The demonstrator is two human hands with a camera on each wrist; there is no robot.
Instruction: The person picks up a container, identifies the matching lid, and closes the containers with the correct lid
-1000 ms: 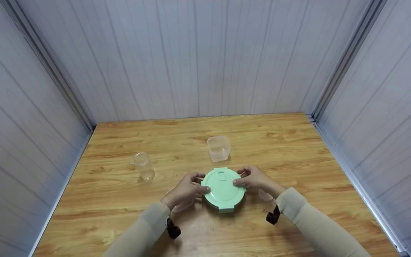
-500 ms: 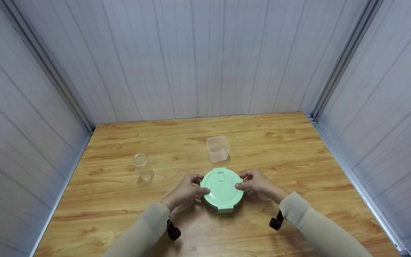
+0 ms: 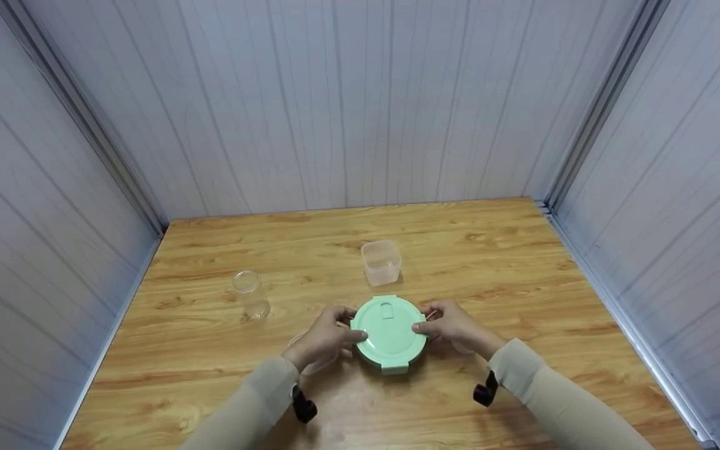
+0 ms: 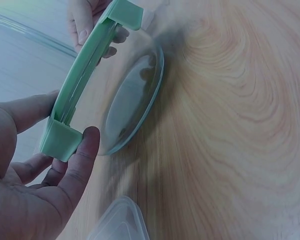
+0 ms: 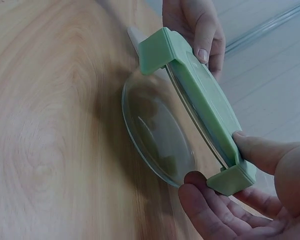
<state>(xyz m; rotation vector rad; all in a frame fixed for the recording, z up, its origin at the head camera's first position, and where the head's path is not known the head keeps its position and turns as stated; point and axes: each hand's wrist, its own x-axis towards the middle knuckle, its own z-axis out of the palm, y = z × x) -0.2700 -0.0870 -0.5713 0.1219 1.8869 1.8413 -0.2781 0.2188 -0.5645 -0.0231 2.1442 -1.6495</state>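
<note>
Green lid [image 3: 391, 330], circular without long axis, sits over the glass bowl [image 5: 152, 137], roughly midway between the worktop's [image 3: 491, 250] side edges; left hand [image 3: 324, 339] and right hand [image 3: 458, 328] grip opposite rims, equally near.

From my end I see long, pale beige sleeves [image 3: 241, 403], wide cuffs [image 3: 515, 361] and small black wrist cameras [image 3: 304, 406].

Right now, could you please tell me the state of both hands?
Left hand: holding the green lid, thumb on top.
Right hand: holding the green lid's opposite side.
</note>
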